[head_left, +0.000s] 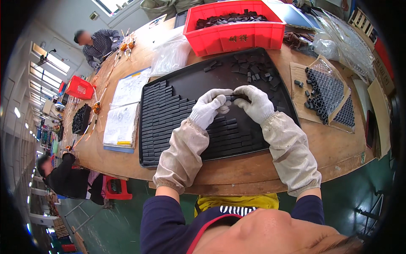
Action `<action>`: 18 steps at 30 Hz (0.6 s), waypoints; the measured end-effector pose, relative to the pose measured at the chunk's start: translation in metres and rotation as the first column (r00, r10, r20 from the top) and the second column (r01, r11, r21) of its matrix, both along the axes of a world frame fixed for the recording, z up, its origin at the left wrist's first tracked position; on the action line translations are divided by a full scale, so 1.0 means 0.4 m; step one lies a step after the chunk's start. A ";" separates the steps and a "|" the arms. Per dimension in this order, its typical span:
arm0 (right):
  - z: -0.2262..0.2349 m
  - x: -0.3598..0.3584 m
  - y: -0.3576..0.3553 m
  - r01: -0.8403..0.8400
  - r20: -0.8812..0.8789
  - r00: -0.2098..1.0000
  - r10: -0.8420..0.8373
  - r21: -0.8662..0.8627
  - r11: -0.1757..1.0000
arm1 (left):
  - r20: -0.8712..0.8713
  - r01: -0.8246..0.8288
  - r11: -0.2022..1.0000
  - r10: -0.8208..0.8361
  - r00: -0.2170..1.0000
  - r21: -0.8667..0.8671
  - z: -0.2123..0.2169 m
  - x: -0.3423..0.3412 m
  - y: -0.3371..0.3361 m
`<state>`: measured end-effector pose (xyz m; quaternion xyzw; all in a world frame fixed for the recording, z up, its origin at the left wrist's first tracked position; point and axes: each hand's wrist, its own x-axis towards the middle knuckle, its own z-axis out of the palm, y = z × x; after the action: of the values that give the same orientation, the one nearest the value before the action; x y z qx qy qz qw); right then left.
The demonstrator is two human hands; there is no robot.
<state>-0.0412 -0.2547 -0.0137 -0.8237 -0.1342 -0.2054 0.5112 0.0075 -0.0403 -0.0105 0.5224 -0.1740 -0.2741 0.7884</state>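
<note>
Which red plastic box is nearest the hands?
The large red rectangular box, filled with black pieces, just beyond the black rectangular tray. The smaller red box sits farther off, to the left.

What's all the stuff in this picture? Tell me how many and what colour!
Flat rectangular tray: one, black, on the table
Short lined-up strips: many, black, tray's left and near parts
Big plastic bin: one, red, beyond the tray
Clear plastic bags: at least one, see-through, left of the bin
Paper-filled folder: one, white and blue, left of the tray
Small round tubes: many, dark, on cardboard at right
Wooden table: one, brown, middle
Plastic stool: one, red, lower left
Co-workers: at least two, dark clothes, left
Edge clutter: uncountable, mixed colours
Gloved hands: two, white, above the tray, pinching a small black piece
</note>
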 end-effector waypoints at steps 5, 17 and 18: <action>0.004 -0.005 -0.004 -0.001 -0.073 0.997 0.000 -0.023 1.000 | 0.051 -0.045 0.988 0.038 0.998 0.147 0.023 -0.013 -0.007; 0.004 -0.002 -0.001 -0.100 0.041 0.994 0.099 0.035 0.994 | -0.046 0.057 0.998 -0.056 0.997 0.028 0.028 -0.018 -0.017; 0.008 -0.004 0.001 -0.086 0.028 0.996 0.085 0.042 0.995 | -0.063 0.096 0.995 -0.096 0.993 -0.014 0.027 -0.018 -0.018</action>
<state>-0.0427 -0.2544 -0.0103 -0.8032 -0.1713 -0.1970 0.5354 0.0004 -0.0474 0.0002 0.5001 -0.1754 -0.3271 0.7824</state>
